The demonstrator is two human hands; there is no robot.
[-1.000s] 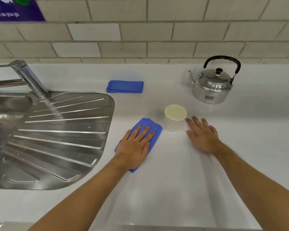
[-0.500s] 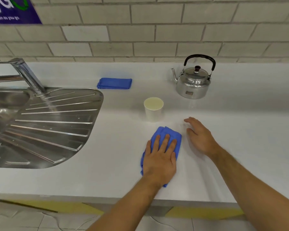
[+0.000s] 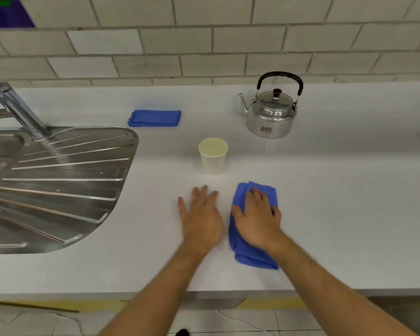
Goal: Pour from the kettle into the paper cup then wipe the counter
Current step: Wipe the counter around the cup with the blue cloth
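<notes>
A shiny metal kettle (image 3: 270, 117) with a black handle stands at the back right of the white counter (image 3: 349, 202). In front of it, to the left, a pale paper cup (image 3: 213, 156) stands upright with liquid in it. A crumpled blue cloth (image 3: 254, 258) lies on the counter near the front. My right hand (image 3: 258, 219) presses flat on top of this cloth. Just left of it, my left hand (image 3: 200, 214) rests palm down on the bare counter with its fingers spread, holding nothing.
A steel sink drainer (image 3: 58, 185) with ridges fills the left side, with a tap (image 3: 17, 110) behind it. A second, folded blue cloth (image 3: 155, 118) lies by the tiled wall. The counter's front edge runs just below my forearms.
The blue cloth slid to the right under my left hand, past the cup. It has passed to my right hand, and my left hand now lies on the bare counter.
</notes>
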